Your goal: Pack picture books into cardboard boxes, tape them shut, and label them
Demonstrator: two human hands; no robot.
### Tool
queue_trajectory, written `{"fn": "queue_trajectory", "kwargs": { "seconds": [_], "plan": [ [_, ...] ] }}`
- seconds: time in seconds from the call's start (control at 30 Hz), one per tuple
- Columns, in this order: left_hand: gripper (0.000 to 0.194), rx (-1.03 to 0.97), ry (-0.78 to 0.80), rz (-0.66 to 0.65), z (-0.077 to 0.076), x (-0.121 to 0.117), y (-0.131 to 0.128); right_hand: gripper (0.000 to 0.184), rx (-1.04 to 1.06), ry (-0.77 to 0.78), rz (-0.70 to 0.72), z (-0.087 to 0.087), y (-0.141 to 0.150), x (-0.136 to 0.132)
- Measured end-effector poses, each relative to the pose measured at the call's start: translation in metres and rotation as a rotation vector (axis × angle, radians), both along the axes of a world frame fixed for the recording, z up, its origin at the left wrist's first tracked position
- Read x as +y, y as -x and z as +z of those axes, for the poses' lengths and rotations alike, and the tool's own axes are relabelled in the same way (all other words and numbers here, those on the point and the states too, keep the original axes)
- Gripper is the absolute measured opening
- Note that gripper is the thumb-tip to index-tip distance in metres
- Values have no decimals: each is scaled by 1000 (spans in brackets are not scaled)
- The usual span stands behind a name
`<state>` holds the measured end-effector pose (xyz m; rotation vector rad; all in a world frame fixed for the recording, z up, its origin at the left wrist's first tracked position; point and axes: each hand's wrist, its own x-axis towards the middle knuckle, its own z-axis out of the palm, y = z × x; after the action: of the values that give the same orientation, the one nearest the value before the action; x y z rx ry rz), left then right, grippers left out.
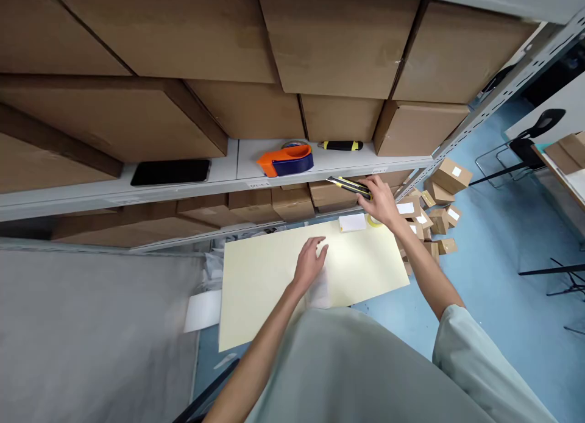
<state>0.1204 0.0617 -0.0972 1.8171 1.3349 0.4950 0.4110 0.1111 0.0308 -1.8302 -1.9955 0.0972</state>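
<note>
My right hand [380,200] is closed around a yellow and black utility knife [351,186], its blade end pointing left, just in front of the shelf edge. My left hand [311,264] is held over the cream tabletop [265,277], fingers slightly bent and thumb apart, with nothing in it. Close beside it lies a translucent whitish wrap [320,289], partly covered by my hand and shirt. A small white box [351,222] sits at the table's far edge. Next to that is a yellow tape roll [373,220], partly hidden behind my right wrist.
On the shelf [247,161] lie a black phone [170,172], an orange and blue tape dispenser [287,161] and another yellow and black cutter [340,145]. Cardboard boxes [338,39] fill the shelves. Small cartons [439,222] are piled on the blue floor; a chair [525,145] stands farther right.
</note>
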Motion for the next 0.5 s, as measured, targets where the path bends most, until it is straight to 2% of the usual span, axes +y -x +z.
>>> {"fn": "queue_trajectory", "kwargs": {
  "seconds": [0.13, 0.23, 0.3, 0.37, 0.5],
  "plan": [
    [34, -45, -232, -22, 72, 57, -43, 47, -46, -7, 67, 6, -20, 42],
    [35, -32, -308, 0, 109, 87, -67, 47, -92, 12, 89, 7, -28, 71],
    [35, -29, -337, 16, 121, 96, -76, 47, -131, 28, 94, 6, -30, 87],
    [34, -41, -358, 26, 124, 96, -78, 46, -171, 53, 97, 5, -31, 101],
    [30, -73, -362, 39, 115, 79, -66, 47, -230, 92, 104, 2, -30, 120]
  ]
}}
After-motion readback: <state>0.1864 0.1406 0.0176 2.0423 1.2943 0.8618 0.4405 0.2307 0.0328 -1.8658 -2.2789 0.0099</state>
